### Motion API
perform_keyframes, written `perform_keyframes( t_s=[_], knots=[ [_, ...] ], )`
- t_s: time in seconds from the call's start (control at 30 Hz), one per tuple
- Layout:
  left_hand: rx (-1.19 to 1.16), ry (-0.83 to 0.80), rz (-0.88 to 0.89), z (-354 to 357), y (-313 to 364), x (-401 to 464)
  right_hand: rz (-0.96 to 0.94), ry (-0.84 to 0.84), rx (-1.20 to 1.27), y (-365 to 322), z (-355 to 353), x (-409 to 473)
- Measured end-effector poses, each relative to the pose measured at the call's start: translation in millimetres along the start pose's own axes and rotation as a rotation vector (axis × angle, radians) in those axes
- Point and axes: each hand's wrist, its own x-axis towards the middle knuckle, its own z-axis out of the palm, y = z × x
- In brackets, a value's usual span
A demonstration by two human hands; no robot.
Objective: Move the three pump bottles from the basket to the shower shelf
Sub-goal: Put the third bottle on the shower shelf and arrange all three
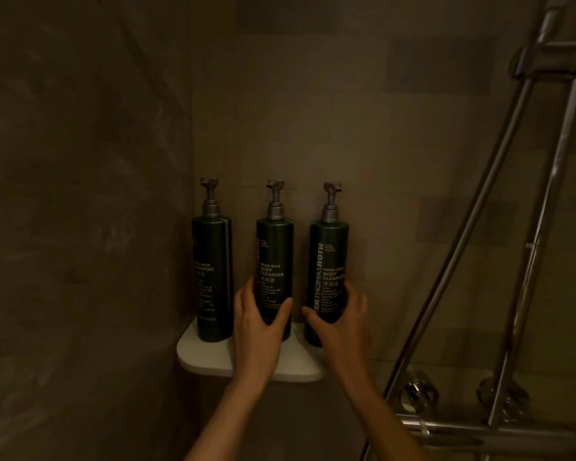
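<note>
Three dark green pump bottles with grey pumps stand upright in a row on a white corner shelf (210, 357). The left bottle (212, 277), labelled shampoo, stands untouched against the side wall. My left hand (258, 322) is wrapped around the lower part of the middle bottle (275, 257), a body cleanser. The right bottle (328, 261), also a body cleanser, is held low down by my right hand (343, 319). No basket is in view.
Brown tiled walls meet in the corner behind the shelf. At the right, a chrome shower rail (542, 227) and hose (463, 247) run diagonally down to the mixer valve and knobs (416, 394). The light is dim.
</note>
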Motion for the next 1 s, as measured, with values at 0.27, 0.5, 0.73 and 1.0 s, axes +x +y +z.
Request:
perform_keyframes(
  t_s=[0.27, 0.5, 0.73, 1.0],
  knots=[
    [-0.025, -0.056, 0.0, -2.9, -1.3, 0.1, 0.012, -0.026, 0.086, 1.8, -1.0, -2.1],
    [-0.024, -0.038, -0.02, -4.2, -2.4, 0.7, 0.033, -0.062, 0.135, 8.2, 0.8, -1.1],
    [-0.039, -0.028, -0.033, -5.3, -0.2, -0.2, 0.039, -0.051, 0.115, 8.1, -0.1, -0.5],
    [-0.005, 0.01, -0.001, -7.6, 4.3, -3.3, 0.032, -0.069, 0.104, 7.7, -4.2, -3.5]
  ],
)
